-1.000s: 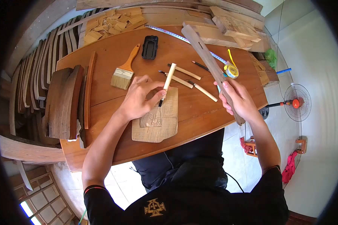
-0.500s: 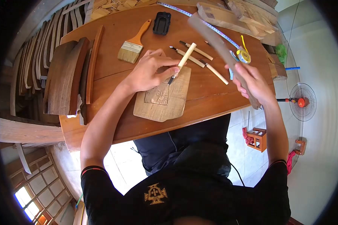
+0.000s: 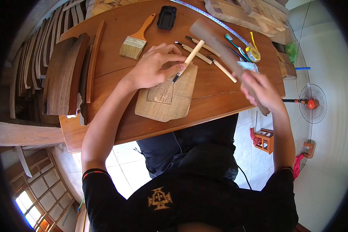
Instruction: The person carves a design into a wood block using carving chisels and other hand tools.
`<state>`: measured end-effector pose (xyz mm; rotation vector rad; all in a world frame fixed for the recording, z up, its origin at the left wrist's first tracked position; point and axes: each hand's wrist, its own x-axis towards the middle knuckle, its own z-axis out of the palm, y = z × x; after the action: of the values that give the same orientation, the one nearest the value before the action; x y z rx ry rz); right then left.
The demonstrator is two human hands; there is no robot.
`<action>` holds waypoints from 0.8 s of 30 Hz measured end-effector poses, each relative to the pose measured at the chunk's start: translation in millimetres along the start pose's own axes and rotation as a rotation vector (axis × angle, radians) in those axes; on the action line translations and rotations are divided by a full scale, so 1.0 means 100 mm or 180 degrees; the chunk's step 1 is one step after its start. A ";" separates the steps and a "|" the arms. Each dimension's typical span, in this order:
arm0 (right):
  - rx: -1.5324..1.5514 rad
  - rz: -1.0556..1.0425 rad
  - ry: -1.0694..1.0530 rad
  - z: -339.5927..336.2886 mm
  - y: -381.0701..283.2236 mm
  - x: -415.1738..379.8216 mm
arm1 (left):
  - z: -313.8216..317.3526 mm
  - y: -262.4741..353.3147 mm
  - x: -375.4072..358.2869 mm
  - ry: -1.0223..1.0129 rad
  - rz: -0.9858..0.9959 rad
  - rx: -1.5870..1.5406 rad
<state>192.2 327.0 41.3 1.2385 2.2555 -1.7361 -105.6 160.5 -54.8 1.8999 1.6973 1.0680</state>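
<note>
My left hand [image 3: 156, 65] is closed around a wood carving chisel [image 3: 193, 53] with a pale handle. Its dark blade tip meets a wooden board [image 3: 164, 110] near the upper edge of a carved square with a flower in relief [image 3: 166, 96]. My right hand [image 3: 261, 91] grips a long wooden stick [image 3: 224, 48], slightly smeared by motion, which slants up and left, its far end apart from the chisel handle. Several more carving chisels [image 3: 224, 70] lie on the table between my hands, partly behind the stick.
On the table [image 3: 116, 85] are a wide paintbrush [image 3: 137, 40], a black tray [image 3: 166, 17], a toothbrush [image 3: 236, 43] and a tape measure [image 3: 253, 54] with its blade drawn out. Dark boards [image 3: 65, 77] stand at left; lumber [image 3: 230, 15] is stacked behind. A fan [image 3: 312, 103] is at right.
The wooden stick has swung lower and its far end has shifted left toward the chisel. My left hand keeps the chisel at nearly the same spot on the board. The view has shifted slightly.
</note>
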 end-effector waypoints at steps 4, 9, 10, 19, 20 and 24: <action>0.0153 -0.0149 0.0284 0.02 0.03 0.01 | 0.02 -0.03 0.01 0.0050 0.0096 0.0048; -0.0200 0.0021 -0.0184 -0.02 0.07 0.00 | -0.02 0.00 0.02 -0.0100 -0.0004 0.0017; 0.0005 0.0026 0.0075 -0.03 0.08 0.01 | -0.01 0.00 0.02 -0.0124 0.0000 0.0021; 0.0245 -0.0054 0.0328 0.02 0.08 -0.05 | 0.00 -0.01 0.01 -0.0040 0.0105 0.0011; 0.0225 -0.0063 0.0315 0.03 0.09 -0.05 | -0.02 -0.01 -0.01 -0.0057 0.0086 0.0011; 0.0163 -0.0058 0.0292 0.00 0.12 -0.07 | -0.02 -0.01 0.01 -0.0098 0.0134 -0.0024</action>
<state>203.8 323.5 35.4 1.3381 2.2923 -1.7899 -108.0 161.5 -53.3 1.9454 1.6409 1.0539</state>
